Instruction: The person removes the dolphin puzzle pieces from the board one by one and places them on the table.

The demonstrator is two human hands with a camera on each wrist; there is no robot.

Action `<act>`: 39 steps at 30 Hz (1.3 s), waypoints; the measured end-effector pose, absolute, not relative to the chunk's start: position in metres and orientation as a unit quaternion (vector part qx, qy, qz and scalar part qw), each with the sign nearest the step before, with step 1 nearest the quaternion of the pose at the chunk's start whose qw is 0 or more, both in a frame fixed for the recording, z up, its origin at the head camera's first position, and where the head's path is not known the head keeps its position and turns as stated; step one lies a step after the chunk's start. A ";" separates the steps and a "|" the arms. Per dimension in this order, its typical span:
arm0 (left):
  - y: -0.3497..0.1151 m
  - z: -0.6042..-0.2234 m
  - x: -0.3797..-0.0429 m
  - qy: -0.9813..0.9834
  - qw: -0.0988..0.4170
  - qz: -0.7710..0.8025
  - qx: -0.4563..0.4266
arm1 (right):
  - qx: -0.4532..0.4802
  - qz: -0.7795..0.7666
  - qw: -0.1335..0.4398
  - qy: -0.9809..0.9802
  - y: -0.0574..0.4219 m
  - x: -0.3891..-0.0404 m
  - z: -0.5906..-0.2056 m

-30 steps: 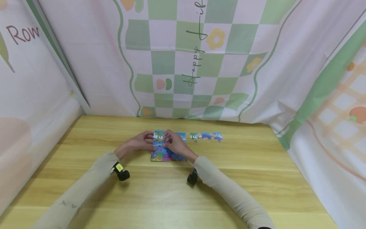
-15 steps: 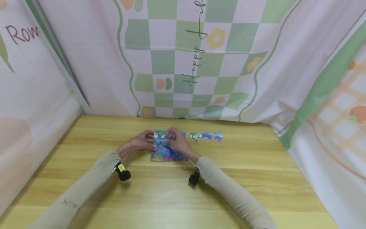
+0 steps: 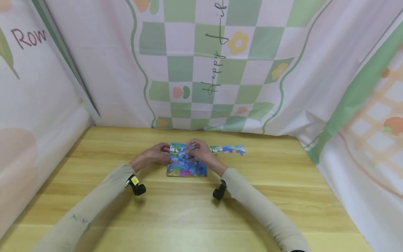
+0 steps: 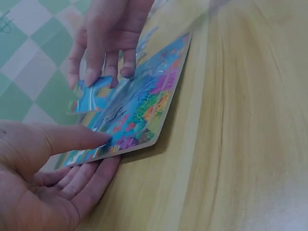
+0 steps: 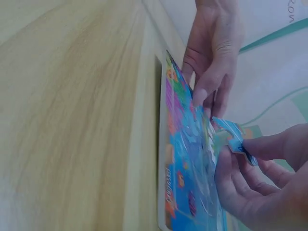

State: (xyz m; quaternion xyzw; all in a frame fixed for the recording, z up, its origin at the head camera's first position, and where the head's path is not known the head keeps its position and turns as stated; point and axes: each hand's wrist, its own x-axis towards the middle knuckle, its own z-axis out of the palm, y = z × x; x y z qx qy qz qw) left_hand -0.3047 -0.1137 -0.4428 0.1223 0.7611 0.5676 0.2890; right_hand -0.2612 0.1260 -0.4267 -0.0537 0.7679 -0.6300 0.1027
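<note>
A colourful sea-scene puzzle board (image 3: 185, 170) lies on the table. My left hand (image 3: 155, 154) grips its left edge; in the left wrist view the thumb (image 4: 82, 138) presses on the picture while the other fingers go under the edge. Over the board's upper part, my right hand (image 3: 202, 153) pinches a blue puzzle piece (image 5: 233, 132) between thumb and fingers. That piece is tilted and held just above the board. Part of the board's upper right is hidden behind the right hand.
Several loose puzzle pieces (image 3: 233, 149) lie in a row right of the board, the leftmost partly behind the right hand. A wooden table (image 3: 189, 217) spreads around, with a checkered curtain (image 3: 206, 70) hanging at its back edge.
My right hand has shifted right across the board, and the puzzle piece in its fingers now shows more clearly. The left hand has stayed almost where it was at the board's edge.
</note>
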 end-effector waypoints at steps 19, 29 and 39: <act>-0.131 -0.446 -0.315 0.693 0.328 0.627 0.136 | -0.040 -0.619 0.099 0.778 0.208 -0.255 -0.419; -0.134 -0.451 -0.311 0.703 0.320 0.625 0.113 | -0.008 -0.572 0.087 0.816 0.237 -0.239 -0.429; -0.132 -0.458 -0.312 0.696 0.309 0.641 0.098 | 0.009 -0.533 0.085 0.842 0.235 -0.237 -0.430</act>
